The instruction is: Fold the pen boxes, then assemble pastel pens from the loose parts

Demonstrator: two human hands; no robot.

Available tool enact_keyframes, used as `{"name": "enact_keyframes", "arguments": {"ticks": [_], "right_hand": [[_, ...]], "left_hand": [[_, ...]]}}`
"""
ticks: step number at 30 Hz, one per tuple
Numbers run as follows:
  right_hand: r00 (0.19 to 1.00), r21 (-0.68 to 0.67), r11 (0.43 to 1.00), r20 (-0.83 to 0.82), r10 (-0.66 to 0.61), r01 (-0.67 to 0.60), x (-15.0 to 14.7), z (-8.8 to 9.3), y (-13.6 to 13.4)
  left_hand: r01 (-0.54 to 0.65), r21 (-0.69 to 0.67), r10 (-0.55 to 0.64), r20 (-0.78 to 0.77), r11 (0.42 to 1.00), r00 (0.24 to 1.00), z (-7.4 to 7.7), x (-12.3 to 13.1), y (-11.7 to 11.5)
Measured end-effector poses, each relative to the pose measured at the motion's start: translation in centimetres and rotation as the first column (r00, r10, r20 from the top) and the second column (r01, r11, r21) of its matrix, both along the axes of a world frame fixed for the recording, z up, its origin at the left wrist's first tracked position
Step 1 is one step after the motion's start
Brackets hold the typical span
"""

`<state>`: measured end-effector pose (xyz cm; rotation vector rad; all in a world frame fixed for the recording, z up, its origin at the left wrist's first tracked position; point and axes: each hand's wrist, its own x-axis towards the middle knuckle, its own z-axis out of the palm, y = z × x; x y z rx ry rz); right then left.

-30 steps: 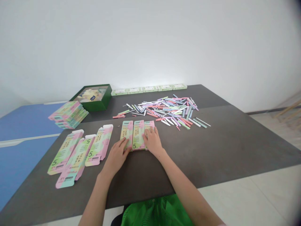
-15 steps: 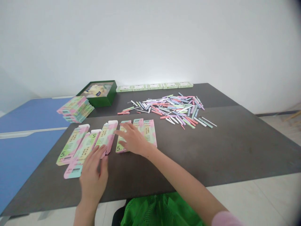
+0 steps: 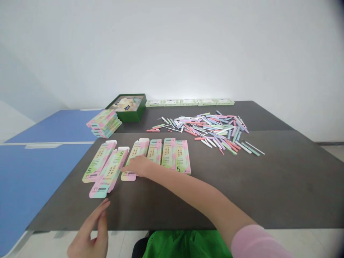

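Observation:
My right hand (image 3: 139, 166) reaches across to the left and rests on the near end of a flat pastel carton (image 3: 135, 158), fingers stretched out over it. Two more unfolded cartons (image 3: 105, 168) lie side by side just left of it. Right of my hand three closed pastel boxes (image 3: 173, 156) lie in a row. My left hand (image 3: 90, 235) hovers at the table's near edge, fingers loosely apart, holding nothing. A wide heap of pastel pens (image 3: 209, 128) is spread beyond the boxes.
The dark table (image 3: 268, 179) carries a green box (image 3: 129, 107) at the back left, a stack of flat cartons (image 3: 104, 123) beside it, and a row of small white-green boxes (image 3: 189, 102) along the far edge. A blue table (image 3: 37, 154) adjoins on the left.
My right hand left the three closed boxes and moved left onto a flat carton. My left hand drew back from the boxes to the table's near edge. The view shifted left.

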<state>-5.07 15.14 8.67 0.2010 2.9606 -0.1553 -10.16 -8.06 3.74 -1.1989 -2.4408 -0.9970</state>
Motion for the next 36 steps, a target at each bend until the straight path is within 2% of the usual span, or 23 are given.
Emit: {"name": "enact_keyframes", "arguments": {"ticks": [5,8,12,13,15,16,18,19,21,23,25,29,33,34,36], "right_hand": [[0.993,-0.001,0.994,-0.046,0.113,-0.113,1.3,-0.2,-0.8],[0.984,0.032,0.993,-0.134,0.120,-0.117,2.2,0.5,-1.3],[0.938,0.087,0.996,-0.343,0.056,-0.028,3.9,3.5,-1.8],[0.907,0.068,0.998,-0.420,0.017,0.013,4.6,4.5,-1.9],[0.780,-0.068,0.992,-0.614,-0.125,0.106,6.4,6.4,-2.4],[0.703,-0.178,0.976,-0.677,-0.216,0.127,7.5,7.2,-2.7],[0.537,-0.438,0.893,-0.730,-0.423,0.109,9.8,8.2,-3.4],[0.452,-0.566,0.822,-0.717,-0.531,0.068,10.9,8.3,-3.7],[0.335,-0.748,0.663,-0.633,-0.698,-0.034,12.9,8.0,-4.3],[0.264,-0.830,0.551,-0.552,-0.791,-0.085,14.6,7.1,-4.8],[0.224,-0.855,0.512,-0.516,-0.827,-0.077,16.0,6.2,-5.1],[0.186,-0.856,0.510,-0.517,-0.836,-0.084,18.8,5.8,-5.3],[0.083,-0.832,0.554,-0.554,-0.828,-0.028,20.9,7.1,-5.1],[0.089,-0.835,0.550,-0.548,-0.832,0.003,21.1,7.5,-5.0],[0.152,-0.844,0.535,-0.524,-0.838,0.038,21.1,8.2,-5.1]], "left_hand": [[0.013,-0.039,-0.011,0.048,0.999,0.999,0.9,0.4,2.4],[0.034,-0.056,-0.029,0.077,0.998,0.997,1.8,0.5,3.9],[0.117,0.030,-0.119,0.047,0.993,0.992,4.2,-0.2,6.3],[0.148,0.079,-0.149,0.013,0.986,0.989,5.1,-0.3,7.1],[0.241,0.227,-0.222,-0.108,0.944,0.969,7.2,0.0,8.8],[0.327,0.296,-0.293,-0.154,0.897,0.944,8.2,0.4,9.6],[0.459,0.389,-0.408,-0.210,0.799,0.888,10.2,1.6,11.2],[0.504,0.385,-0.461,-0.203,0.773,0.864,10.9,2.4,11.9],[0.562,0.274,-0.529,-0.189,0.781,0.827,11.9,4.0,12.9],[0.607,0.106,-0.582,-0.192,0.788,0.790,12.1,5.3,13.5],[0.641,-0.002,-0.625,-0.221,0.768,0.749,11.6,6.1,13.9],[0.716,-0.045,-0.691,-0.311,0.697,0.653,10.0,6.6,14.1],[0.764,-0.042,-0.723,-0.359,0.644,0.590,9.4,6.6,14.2],[0.768,-0.035,-0.725,-0.360,0.640,0.587,9.4,6.6,14.2],[0.776,-0.019,-0.730,-0.355,0.631,0.584,9.7,6.9,14.2]]}}
